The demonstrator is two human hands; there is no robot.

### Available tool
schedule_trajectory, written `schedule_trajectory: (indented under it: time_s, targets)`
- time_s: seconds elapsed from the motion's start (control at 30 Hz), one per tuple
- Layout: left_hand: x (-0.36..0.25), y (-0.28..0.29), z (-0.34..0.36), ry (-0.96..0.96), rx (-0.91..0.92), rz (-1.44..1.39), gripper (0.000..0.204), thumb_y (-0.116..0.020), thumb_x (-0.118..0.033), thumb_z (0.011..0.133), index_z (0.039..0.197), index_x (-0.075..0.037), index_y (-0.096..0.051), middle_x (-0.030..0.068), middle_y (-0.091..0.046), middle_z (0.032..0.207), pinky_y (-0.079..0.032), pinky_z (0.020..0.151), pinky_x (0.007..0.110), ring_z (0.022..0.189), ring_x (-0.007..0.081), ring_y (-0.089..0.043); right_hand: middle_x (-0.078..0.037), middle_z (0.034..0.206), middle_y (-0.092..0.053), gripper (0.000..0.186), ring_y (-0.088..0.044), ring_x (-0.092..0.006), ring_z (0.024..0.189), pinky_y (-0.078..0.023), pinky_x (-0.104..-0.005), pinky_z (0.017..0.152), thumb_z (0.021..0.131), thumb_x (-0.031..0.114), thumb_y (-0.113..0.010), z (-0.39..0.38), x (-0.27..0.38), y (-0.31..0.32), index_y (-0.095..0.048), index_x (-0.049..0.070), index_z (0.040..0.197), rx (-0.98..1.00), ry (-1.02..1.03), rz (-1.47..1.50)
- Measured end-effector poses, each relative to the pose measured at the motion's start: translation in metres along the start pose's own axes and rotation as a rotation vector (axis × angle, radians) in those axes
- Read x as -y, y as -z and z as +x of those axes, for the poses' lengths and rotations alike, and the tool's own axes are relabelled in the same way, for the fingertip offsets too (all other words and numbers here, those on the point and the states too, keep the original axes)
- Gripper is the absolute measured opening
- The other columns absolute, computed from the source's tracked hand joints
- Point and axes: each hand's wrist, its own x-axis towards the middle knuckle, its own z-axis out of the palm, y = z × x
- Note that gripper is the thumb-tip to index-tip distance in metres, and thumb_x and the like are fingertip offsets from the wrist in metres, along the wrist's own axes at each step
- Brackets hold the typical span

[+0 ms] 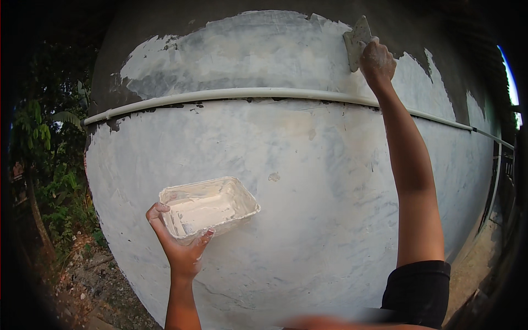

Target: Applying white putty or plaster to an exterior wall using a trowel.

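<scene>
- your left hand grips the tray below the pipe by one end — a slack hold could spill its paste.
- your right hand's fingers wrap the scraper above it; tilting steeply might gouge the wall.

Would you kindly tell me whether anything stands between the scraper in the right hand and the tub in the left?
Yes: the white pipe runs across the wall between them, below the scraper and above the tub. Nothing else visible does.
</scene>
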Motion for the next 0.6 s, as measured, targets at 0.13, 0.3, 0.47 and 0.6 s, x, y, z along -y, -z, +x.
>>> schedule_trajectory:
  time_s: [0.13,0.3,0.47,0.6]
  targets:
    - [0.01,-0.015,-0.03,0.14,-0.031,-0.235,0.087,-0.085,-0.022,0.07,0.133,-0.012,-0.026,0.0125,-0.039,0.131,-0.036,0.108,0.041,0.125,0.0265,-0.041,-0.02,0.089,-0.071,0.02,-0.069,-0.0402,0.087,-0.054,-0.0492,0.076,0.093,0.021,-0.049,-0.001,-0.046,0.025,-0.059,0.004,0.098,0.013,-0.07,-0.087]
    - [0.032,-0.052,-0.069,0.33,-0.041,-0.592,0.095,-0.08,-0.038,0.074,0.146,-0.017,-0.023,0.0098,-0.04,0.138,-0.036,0.11,0.045,0.13,0.0291,-0.041,-0.02,0.078,-0.069,0.035,-0.068,-0.0326,0.073,-0.052,-0.0418,0.069,0.095,0.034,-0.059,-0.074,-0.054,0.069,-0.061,0.001,0.104,-0.102,-0.073,0.343]
    - [0.017,-0.106,-0.128,0.581,-0.066,-0.886,0.107,-0.077,-0.048,0.077,0.155,-0.019,-0.01,0.0109,-0.035,0.148,-0.037,0.111,0.052,0.137,0.0325,-0.037,-0.006,0.077,-0.066,0.026,-0.055,-0.0051,0.069,-0.044,-0.0224,0.06,0.097,0.022,-0.063,-0.241,-0.07,0.13,-0.06,-0.004,0.095,0.286,-0.58,1.034]
    - [0.019,-0.151,-0.187,0.792,0.033,-1.077,0.1,-0.073,-0.046,0.079,0.154,-0.015,-0.015,0.0122,-0.035,0.149,-0.04,0.108,0.049,0.135,0.0301,-0.039,-0.007,0.097,-0.067,0.03,-0.062,-0.0087,0.07,-0.051,-0.024,0.065,0.099,0.017,-0.058,-0.371,-0.104,0.171,-0.057,-0.005,0.119,0.525,-1.227,1.223]
